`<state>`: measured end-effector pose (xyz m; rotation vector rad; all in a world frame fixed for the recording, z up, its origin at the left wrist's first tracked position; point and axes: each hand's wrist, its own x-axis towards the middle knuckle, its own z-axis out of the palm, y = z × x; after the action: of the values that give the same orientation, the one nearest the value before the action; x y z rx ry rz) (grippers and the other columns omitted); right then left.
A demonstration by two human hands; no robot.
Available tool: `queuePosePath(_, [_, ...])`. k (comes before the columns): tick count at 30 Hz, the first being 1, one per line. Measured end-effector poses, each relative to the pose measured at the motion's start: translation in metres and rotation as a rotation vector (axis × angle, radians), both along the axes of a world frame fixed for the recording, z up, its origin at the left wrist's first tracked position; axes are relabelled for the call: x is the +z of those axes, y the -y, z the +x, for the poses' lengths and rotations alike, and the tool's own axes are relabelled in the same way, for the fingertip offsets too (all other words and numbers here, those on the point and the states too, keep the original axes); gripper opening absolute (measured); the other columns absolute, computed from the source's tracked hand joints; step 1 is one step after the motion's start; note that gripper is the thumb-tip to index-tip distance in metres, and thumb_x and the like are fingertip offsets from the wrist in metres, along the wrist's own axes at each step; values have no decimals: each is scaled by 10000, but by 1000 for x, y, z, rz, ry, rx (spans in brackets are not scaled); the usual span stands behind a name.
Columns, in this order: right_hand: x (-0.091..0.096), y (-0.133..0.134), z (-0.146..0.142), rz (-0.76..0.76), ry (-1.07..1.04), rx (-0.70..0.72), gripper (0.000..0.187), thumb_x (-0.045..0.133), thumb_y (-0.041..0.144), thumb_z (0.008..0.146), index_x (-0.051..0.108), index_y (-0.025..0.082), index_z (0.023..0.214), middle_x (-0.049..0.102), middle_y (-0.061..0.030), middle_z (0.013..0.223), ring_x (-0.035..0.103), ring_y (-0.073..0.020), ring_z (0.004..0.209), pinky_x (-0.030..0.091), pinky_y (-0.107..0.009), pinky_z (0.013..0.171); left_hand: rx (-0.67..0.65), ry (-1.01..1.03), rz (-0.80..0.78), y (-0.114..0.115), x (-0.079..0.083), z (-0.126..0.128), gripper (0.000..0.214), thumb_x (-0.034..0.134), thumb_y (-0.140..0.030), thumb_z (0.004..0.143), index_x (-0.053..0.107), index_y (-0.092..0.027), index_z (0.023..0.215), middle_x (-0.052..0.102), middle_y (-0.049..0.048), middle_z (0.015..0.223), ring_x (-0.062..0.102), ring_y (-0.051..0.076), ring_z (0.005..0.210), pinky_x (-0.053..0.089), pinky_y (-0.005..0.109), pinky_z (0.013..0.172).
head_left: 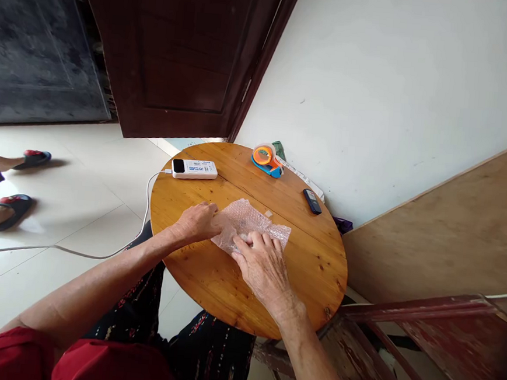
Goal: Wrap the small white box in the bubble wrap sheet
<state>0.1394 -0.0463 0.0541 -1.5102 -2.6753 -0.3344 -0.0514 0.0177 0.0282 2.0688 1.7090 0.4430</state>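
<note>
A piece of clear, pinkish bubble wrap [251, 213] lies crumpled near the middle of the round wooden table [309, 259]. At its left edge, my left hand [199, 221] has its fingers closed on the wrap. My right hand [265, 268] rests on the near side of the sheet, fingers curled down and gripping a fold. Something small and whitish shows by the right fingertips, but it is mostly covered and I cannot make out its kind. A small pale square scrap [268, 213] sits at the wrap's far edge.
A white power bank [200, 170] with a cable [99, 256] trailing off leftward is at the back left. An orange and blue tape dispenser [267, 159] and a dark handheld device [312, 201] stand farther back. Another person's slippered feet [15, 209] are on the floor at left.
</note>
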Motion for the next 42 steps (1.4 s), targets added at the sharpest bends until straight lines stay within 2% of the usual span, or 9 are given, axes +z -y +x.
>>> queuePosePath(3, [0, 0, 1, 21, 0, 20, 189, 670, 294, 891, 679, 268, 1078, 628, -64, 955, 533, -234, 896, 343, -378, 776, 13, -9, -82, -2, 0, -3, 344, 619, -389, 762, 669, -139, 993, 721, 132, 900, 679, 291, 871, 477, 317, 708])
queuePosePath(6, [0, -1, 0, 37, -13, 21, 136, 643, 279, 907, 687, 262, 1034, 631, -67, 941, 529, -225, 884, 346, -370, 772, 5, 61, -140, -6, 0, -4, 234, 653, -347, 729, 666, -154, 860, 702, 87, 801, 658, 247, 789, 440, 283, 641])
queuePosePath(11, [0, -4, -2, 28, 7, 19, 92, 620, 270, 915, 697, 246, 960, 624, -75, 925, 527, -231, 874, 336, -367, 758, 26, 446, -182, -4, 0, 7, 41, 609, -172, 696, 569, -163, 695, 540, -47, 580, 514, 110, 551, 335, 213, 498])
queuePosePath(15, [-2, -4, -3, 25, -14, 11, 151, 565, 307, 953, 699, 240, 965, 624, -85, 932, 529, -246, 880, 326, -375, 754, 30, 798, -412, 5, 5, 25, 70, 556, -113, 727, 519, -164, 699, 530, -67, 519, 487, 78, 453, 374, 189, 468])
queuePosePath(21, [-2, 4, 0, 9, -138, -43, 145, 640, 328, 900, 645, 199, 965, 647, -82, 963, 546, -257, 925, 341, -383, 805, 41, 950, -518, 11, 8, 40, 118, 538, -57, 724, 505, -160, 675, 537, -58, 466, 506, 79, 423, 422, 183, 468])
queuePosePath(28, [-3, 4, 7, -18, -302, -9, 94, 596, 285, 915, 642, 206, 937, 665, -73, 951, 565, -245, 915, 352, -364, 788, -46, 887, -487, 15, 15, 41, 84, 542, -69, 672, 539, -153, 672, 552, -45, 528, 513, 81, 481, 430, 191, 497])
queuePosePath(34, [-1, 1, 20, -98, -438, 10, 46, 563, 212, 881, 609, 210, 879, 692, -53, 889, 598, -226, 849, 386, -344, 768, -254, 667, -414, 17, 27, 33, 223, 541, -149, 664, 715, -136, 802, 645, -6, 662, 575, 132, 647, 430, 211, 561])
queuePosePath(38, [-7, -1, 29, -119, -573, -8, 121, 491, 156, 866, 590, 223, 851, 698, -37, 862, 628, -212, 840, 436, -329, 769, -291, 444, -217, 21, 22, 39, 255, 518, -145, 717, 757, -165, 805, 674, 2, 689, 589, 142, 677, 429, 225, 605])
queuePosePath(42, [-20, -2, 43, 22, -630, -93, 125, 500, 195, 863, 621, 218, 882, 687, -75, 972, 631, -243, 933, 470, -372, 838, -298, 203, 70, 28, 12, 46, 222, 549, -163, 771, 760, -192, 833, 690, 59, 839, 625, 199, 809, 480, 285, 717])
